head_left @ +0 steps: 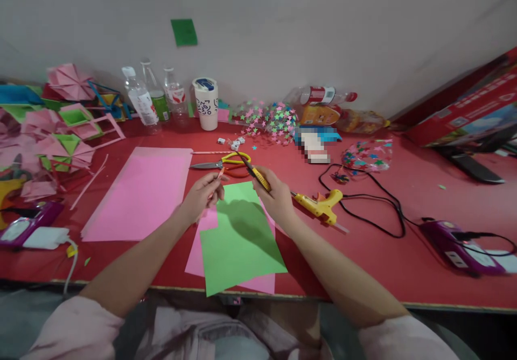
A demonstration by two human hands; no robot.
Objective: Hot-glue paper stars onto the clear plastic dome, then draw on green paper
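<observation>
My left hand [203,194] pinches a thin pink stick [221,173] whose tip points up; its exact kind is hard to make out. In my right hand [276,194] is a yellow and black utility knife [261,179], its dark blade angled up and to the left. Both hands hover over a green sheet of paper [242,247], which has a notch at its upper left and overlaps pink paper [194,258]. Just beyond my hands lie scissors [208,165] with yellow handles. To the right of my right hand rests a yellow glue gun [321,205].
A pink paper stack [139,193] lies on the left of the red table [363,263]. Folded paper pieces [67,150], bottles [142,101] and a cup [207,104] stand at the back. A black cord [374,197] runs to a purple power strip [460,247].
</observation>
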